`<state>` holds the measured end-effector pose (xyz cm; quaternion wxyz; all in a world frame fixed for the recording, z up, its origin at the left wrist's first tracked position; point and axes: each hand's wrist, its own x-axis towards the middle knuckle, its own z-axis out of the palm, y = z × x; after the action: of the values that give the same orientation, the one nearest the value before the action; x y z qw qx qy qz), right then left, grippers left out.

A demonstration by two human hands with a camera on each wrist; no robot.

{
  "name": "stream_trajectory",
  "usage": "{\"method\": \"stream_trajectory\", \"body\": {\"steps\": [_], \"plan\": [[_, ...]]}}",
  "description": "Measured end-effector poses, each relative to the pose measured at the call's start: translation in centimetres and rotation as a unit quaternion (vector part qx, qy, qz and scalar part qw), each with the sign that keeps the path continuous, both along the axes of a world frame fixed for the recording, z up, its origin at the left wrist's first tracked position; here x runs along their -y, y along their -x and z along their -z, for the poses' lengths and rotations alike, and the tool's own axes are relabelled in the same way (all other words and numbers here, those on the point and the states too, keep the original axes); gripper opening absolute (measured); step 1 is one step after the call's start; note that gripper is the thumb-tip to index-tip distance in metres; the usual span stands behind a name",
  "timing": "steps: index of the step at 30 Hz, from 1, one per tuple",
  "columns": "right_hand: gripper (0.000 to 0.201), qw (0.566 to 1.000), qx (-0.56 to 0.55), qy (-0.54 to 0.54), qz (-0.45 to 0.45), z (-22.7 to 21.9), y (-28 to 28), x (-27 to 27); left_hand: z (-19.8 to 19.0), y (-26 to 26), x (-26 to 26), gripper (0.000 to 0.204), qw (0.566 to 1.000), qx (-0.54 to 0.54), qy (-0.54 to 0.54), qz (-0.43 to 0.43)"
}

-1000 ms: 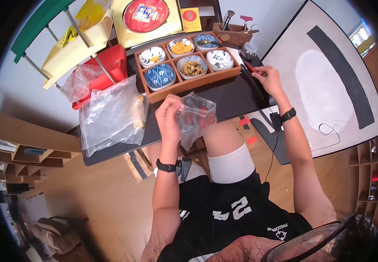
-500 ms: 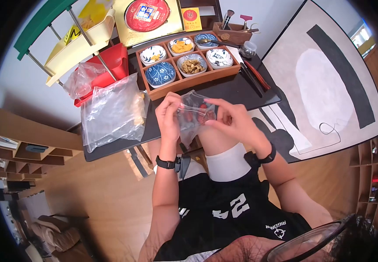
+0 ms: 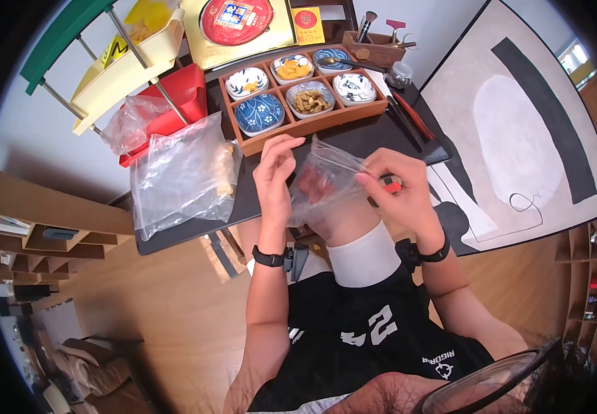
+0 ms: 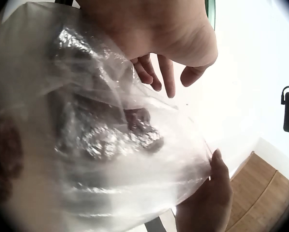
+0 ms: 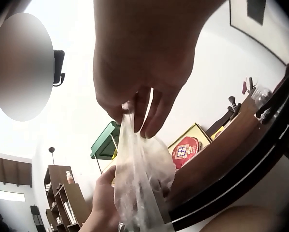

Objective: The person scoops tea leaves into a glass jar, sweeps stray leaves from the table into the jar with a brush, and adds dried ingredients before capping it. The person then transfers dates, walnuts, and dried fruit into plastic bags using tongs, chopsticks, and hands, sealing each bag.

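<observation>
Pinched closed at thumb and fingers, the grip of the right hand [image 3: 398,190] has hold of the upper edge of a clear plastic bag [image 3: 333,181]. Opposite, the left hand [image 3: 274,172] is open, its fingers loosely extended beside the bag; whether they touch the plastic I cannot tell. The bag spreads between the two hands, above the person's legs, with dark red pieces [image 3: 316,185] gathered inside, to the left of the right grip.

Beyond both hands, a six-compartment wooden tray [image 3: 312,126] rests on the worktop [image 3: 340,143]. Each compartment carries a dish; the near middle dish [image 3: 310,99] has brown, walnut-like pieces in it, and a dark spoon [image 3: 350,64] lies across the far right dish [image 3: 332,56]. Left of the left hand, another clear bag [image 3: 178,183] lies flat on the worktop. Past the right grip, a red-and-black tool [image 3: 416,119] lies near the tray's right end.
</observation>
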<state>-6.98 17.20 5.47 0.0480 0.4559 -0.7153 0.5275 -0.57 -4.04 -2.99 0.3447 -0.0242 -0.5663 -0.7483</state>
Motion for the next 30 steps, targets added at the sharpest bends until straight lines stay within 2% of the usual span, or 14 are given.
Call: {"method": "stream_trajectory", "body": {"steps": [3,4,5,7,9,14,17,19,20,23,26,27,30], "plan": [[0.017,0.999,-0.033,0.016,0.01,-0.8,0.2,-0.4,0.1,0.3,0.2,0.027,0.999,-0.006,0.035,-0.015],[0.017,0.999,-0.051,0.008,0.009,-1.2,0.1,-0.4,0.1,0.3,0.2,0.028,0.999,0.028,0.044,-0.003],[0.017,0.998,-0.068,0.0,0.009,-1.5,0.0,-0.4,-0.1,0.3,0.1,0.029,0.997,0.062,0.053,0.009],[0.018,0.997,-0.079,0.002,0.008,-1.4,0.1,-0.4,0.5,0.5,0.3,0.034,0.996,0.058,0.062,0.043],[0.019,0.996,-0.093,0.006,0.006,-1.4,0.2,-0.4,-0.5,0.5,0.0,0.04,0.989,0.093,0.028,0.114],[0.021,0.996,-0.076,-0.028,0.032,-1.1,-0.5,-1.2,-0.8,0.3,-0.1,0.038,0.978,0.126,-0.001,0.167],[0.021,0.996,-0.08,-0.013,0.029,-0.5,-0.5,-1.6,-0.3,0.4,0.1,0.042,0.983,0.121,0.019,0.137],[0.021,0.997,-0.072,-0.009,0.03,0.0,-0.6,-1.9,-0.4,0.4,-0.1,0.05,0.982,0.093,-0.046,0.156],[0.02,0.997,-0.064,-0.005,0.031,0.1,-0.6,-2.1,-0.6,0.3,-0.2,0.05,0.982,0.092,-0.045,0.156],[0.018,0.997,-0.074,-0.003,0.025,-0.1,-1.2,-3.0,-1.4,-0.4,-0.6,0.051,0.984,0.067,-0.102,0.13],[0.014,0.999,-0.045,-0.001,0.031,-0.4,-1.8,-4.3,-4.0,-2.9,-1.4,0.051,0.994,0.018,-0.099,0.05],[0.014,0.999,-0.043,-0.001,0.028,-0.4,-1.8,-4.6,-4.4,-3.6,-1.5,0.051,0.994,0.02,-0.099,0.047],[0.012,0.998,-0.041,0.001,0.04,-0.3,-1.5,-5.0,-5.0,-4.2,-1.4,0.048,0.998,-0.014,-0.051,-0.037]]}}
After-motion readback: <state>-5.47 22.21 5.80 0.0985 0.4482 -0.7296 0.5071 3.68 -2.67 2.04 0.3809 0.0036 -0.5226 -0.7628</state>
